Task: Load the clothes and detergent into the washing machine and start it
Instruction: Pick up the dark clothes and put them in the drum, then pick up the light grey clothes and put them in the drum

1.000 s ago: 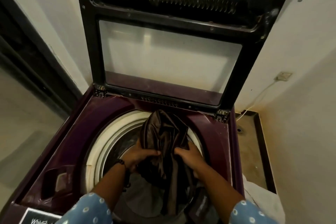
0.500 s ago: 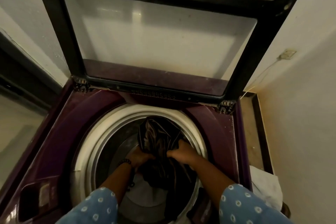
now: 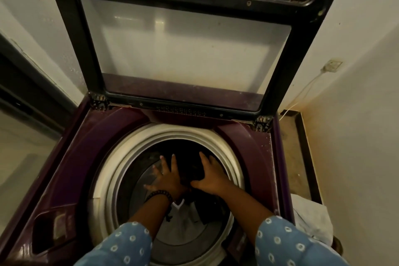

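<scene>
A purple top-loading washing machine (image 3: 71, 157) stands below me with its glass lid (image 3: 185, 49) raised upright at the back. A white ring (image 3: 224, 140) rims the round drum opening. Both of my hands reach down into the drum. My left hand (image 3: 166, 176) has its fingers spread and straight. My right hand (image 3: 210, 176) lies flat, fingers extended, pressing on the dark brown garment (image 3: 192, 168) low in the drum. The garment is mostly lost in shadow. A lighter grey piece of cloth (image 3: 183, 220) shows under my wrists.
A detergent recess (image 3: 51, 229) sits in the machine's front left corner. White cloth (image 3: 311, 220) lies beside the machine on the right. A wall socket with a white cord (image 3: 331, 66) is on the right wall. Walls stand close behind and to the right.
Both hands lowered the dark garment from above the rim into the drum, then released their grip. Fingers now lie straight on or over it. My head has moved closer to the machine.
</scene>
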Action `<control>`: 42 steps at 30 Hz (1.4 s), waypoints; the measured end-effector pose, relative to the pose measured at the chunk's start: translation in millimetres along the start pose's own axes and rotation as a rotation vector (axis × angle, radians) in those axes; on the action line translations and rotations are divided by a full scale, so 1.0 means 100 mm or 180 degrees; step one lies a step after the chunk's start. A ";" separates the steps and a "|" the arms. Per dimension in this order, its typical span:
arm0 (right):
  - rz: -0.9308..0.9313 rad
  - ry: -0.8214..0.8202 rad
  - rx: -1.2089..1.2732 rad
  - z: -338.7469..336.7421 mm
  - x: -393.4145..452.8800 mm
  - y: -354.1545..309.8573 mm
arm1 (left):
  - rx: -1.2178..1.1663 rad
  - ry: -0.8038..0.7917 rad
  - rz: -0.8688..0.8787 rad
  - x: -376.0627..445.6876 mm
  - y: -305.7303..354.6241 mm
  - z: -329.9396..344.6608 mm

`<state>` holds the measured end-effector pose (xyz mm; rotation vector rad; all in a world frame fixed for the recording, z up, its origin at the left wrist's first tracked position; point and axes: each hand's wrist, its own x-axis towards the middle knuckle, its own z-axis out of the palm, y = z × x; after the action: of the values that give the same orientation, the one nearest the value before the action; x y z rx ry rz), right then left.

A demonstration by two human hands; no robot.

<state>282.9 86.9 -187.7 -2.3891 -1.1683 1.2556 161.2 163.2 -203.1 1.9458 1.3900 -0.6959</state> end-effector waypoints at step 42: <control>0.1718 0.1967 0.1027 0.14 -3.18 3.05 | 0.2610 0.0449 0.3184 -2.35 2.52 2.11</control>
<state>336.9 -349.4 -154.7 -2.6100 -0.1383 0.6357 319.1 -199.1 -120.9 2.9497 -0.0120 -0.6505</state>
